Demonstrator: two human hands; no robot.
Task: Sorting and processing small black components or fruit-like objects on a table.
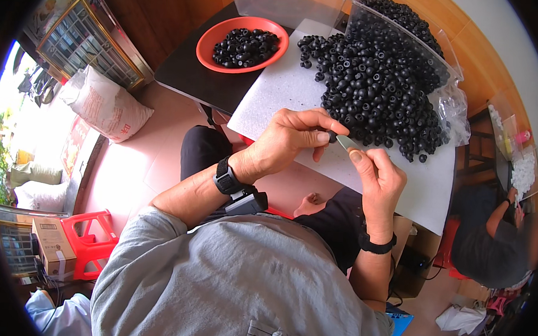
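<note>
My left hand (286, 138) pinches a small black ring-like piece (332, 136) between thumb and fingers, above the near edge of a white foam board (269, 101). In my right hand (378, 180), a thin flat grey-green blade-like tool (345, 141) is held between thumb and forefinger, its tip against or right beside the piece. Exactly what kind of tool it is, I cannot make out. Beyond my hands, a large heap of similar black pieces (376, 94) spreads over the board. More of them lie in an orange-red bowl (203, 50) at the far left.
Behind the heap, a clear plastic bin (404, 30) lies with pieces spilling out, beside a crumpled clear bag (454, 114). A white sack (105, 104), a red stool (92, 241) and a carton (53, 248) stand left. At right, another person (490, 234) works over white pieces.
</note>
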